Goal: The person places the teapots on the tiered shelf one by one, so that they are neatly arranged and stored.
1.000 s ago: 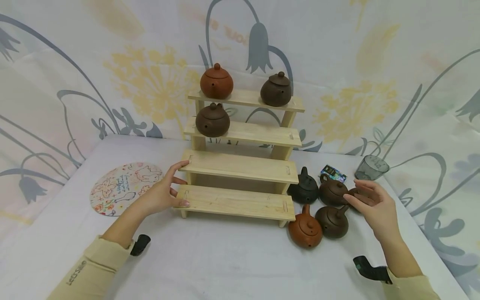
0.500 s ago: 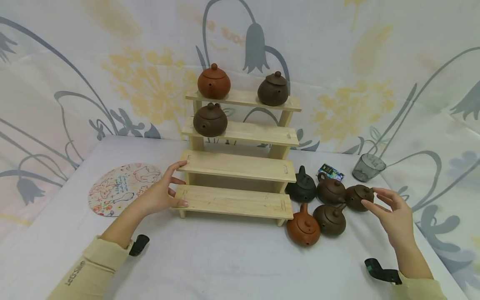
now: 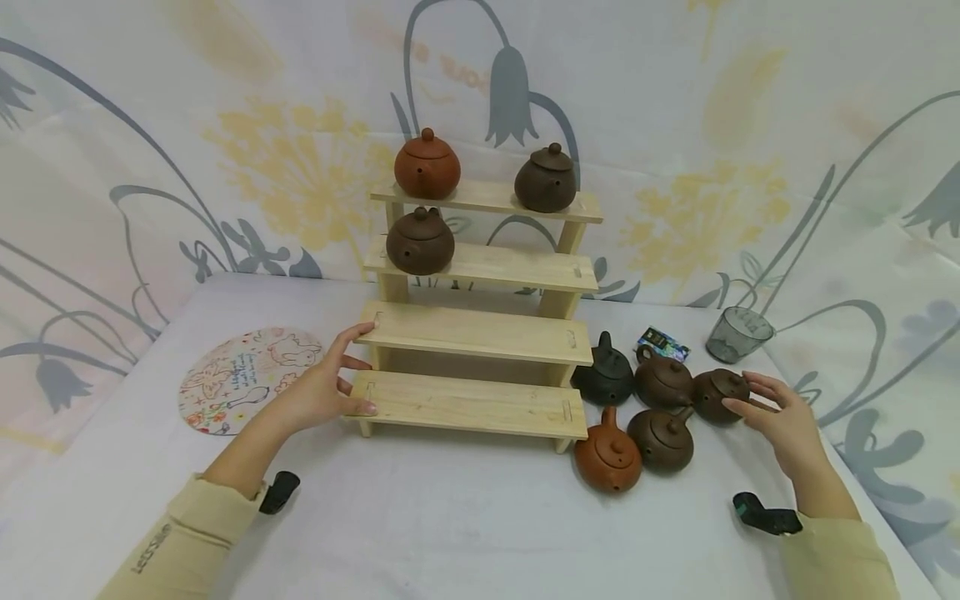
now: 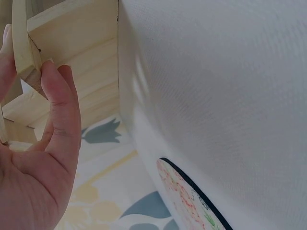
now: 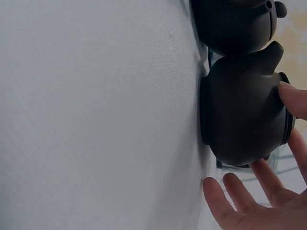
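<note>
A four-step wooden display stand (image 3: 480,329) stands mid-table. My left hand (image 3: 324,387) grips its left end, thumb on the lowest step, a fingertip at the step above; in the left wrist view, curled fingers (image 4: 60,98) bend round a board's end. On the right, my right hand (image 3: 783,425) holds a dark brown teapot (image 3: 718,395) between thumb and fingers. In the right wrist view that teapot (image 5: 244,110) has its base at the white cloth, the thumb at its lid rim and two fingers off to the side.
Next to the held teapot are two brown teapots (image 3: 663,382), a black teapot (image 3: 604,375) and an orange one (image 3: 607,457). An orange teapot (image 3: 427,169) and two dark ones (image 3: 546,181) sit on the upper steps. A grey cup (image 3: 738,335), a small card (image 3: 662,343) and a round mat (image 3: 247,379) lie around.
My right hand has moved right, from over the teapots to the rightmost brown one, and its fingers are now on it. The left hand keeps its place on the stand.
</note>
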`<state>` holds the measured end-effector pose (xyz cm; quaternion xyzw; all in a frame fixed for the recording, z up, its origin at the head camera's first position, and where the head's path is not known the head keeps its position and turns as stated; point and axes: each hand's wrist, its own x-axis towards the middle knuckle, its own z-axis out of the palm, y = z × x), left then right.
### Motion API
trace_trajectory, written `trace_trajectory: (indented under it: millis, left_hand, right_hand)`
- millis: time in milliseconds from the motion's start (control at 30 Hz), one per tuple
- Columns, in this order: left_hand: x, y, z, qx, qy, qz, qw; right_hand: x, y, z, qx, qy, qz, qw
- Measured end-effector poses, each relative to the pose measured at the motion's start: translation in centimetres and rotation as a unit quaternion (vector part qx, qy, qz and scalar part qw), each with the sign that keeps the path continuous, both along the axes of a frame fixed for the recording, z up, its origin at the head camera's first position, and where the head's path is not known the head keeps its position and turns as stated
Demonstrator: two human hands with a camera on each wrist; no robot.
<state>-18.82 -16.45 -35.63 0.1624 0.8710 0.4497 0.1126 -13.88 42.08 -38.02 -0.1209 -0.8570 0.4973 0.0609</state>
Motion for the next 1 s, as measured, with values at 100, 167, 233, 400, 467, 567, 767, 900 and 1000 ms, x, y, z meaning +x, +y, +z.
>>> trace_trajectory:
  millis: [100, 167, 233, 400, 467, 567, 767, 900, 1000]
  left_hand:
    - [-0.1, 0.0, 0.1, 0.000, -0.002, 0.000, 1.0000]
    - [-0.1, -0.1, 0.1, 0.001, -0.001, -0.001, 1.0000]
    - [-0.1, -0.1, 0.1, 0.002, 0.001, -0.003, 1.0000]
    - [-0.1, -0.1, 0.1, 0.001, 0.006, -0.005, 1.0000]
    - [0.0, -0.1, 0.2, -0.002, 0.006, -0.003, 1.0000]
    - [0.1, -0.1, 0.2, -0.006, 0.001, 0.000, 1.0000]
    - [0.1, -0.1, 0.1, -0.007, 0.004, -0.001, 1.0000]
    - [0.0, -0.1, 0.0, -0.006, 0.007, -0.001, 1.0000]
    - [0.0, 0.0, 0.0, -0.003, 0.008, 0.000, 1.0000]
  right_hand:
    - [-0.5, 0.4, -0.2, -0.029, -0.003, 0.029, 0.9992]
    - [-0.8, 0.6, -0.3, -0.037, -0.013, 0.042, 0.9984]
    - [-1.1, 0.8, -0.3, -0.036, -0.020, 0.056, 0.9976]
    - [-1.2, 1.0, -0.3, -0.052, -0.019, 0.078, 0.9954]
    - [-1.2, 1.0, -0.3, -0.065, -0.018, 0.081, 0.9944]
    - [-1.2, 1.0, -0.5, -0.074, -0.021, 0.079, 0.9939]
    - [-1.1, 1.0, -0.3, -0.116, -0.029, 0.059, 0.9911]
    - [-1.1, 1.1, -0.3, -0.139, -0.016, 0.049, 0.9889]
    - [-1.1, 1.2, -0.4, -0.135, -0.009, 0.043, 0.9899]
